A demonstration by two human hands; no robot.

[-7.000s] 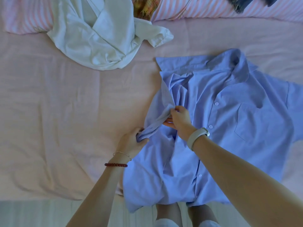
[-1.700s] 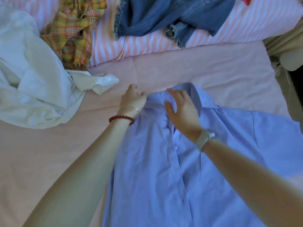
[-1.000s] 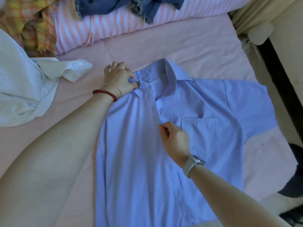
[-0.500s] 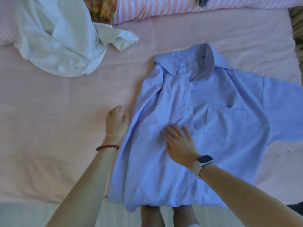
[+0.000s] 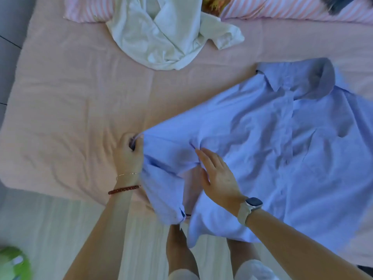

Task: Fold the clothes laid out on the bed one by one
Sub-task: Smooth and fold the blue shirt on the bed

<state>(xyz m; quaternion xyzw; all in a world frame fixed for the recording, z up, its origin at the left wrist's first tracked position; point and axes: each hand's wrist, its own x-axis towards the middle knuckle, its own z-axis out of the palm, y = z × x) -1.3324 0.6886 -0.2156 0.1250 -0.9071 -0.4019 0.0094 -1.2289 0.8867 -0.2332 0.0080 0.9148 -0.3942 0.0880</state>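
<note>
Head view: the left hand (image 5: 131,153) pinches the blue shirt (image 5: 282,158) by its side edge while the right hand (image 5: 217,176), fingers spread, presses it; the sleeve probably needs folding inward next.

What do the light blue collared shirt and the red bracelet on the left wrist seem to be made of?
Light blue collared shirt: thin woven cloth, probably cotton or a blend, matte; it creases sharply and bunches where the left hand grips it. Red bracelet: small glossy beads, material unclear.

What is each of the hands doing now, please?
Left hand: closed, gripping the blue shirt at its left edge.
Right hand: open, fingers straight, resting on the shirt.
</note>
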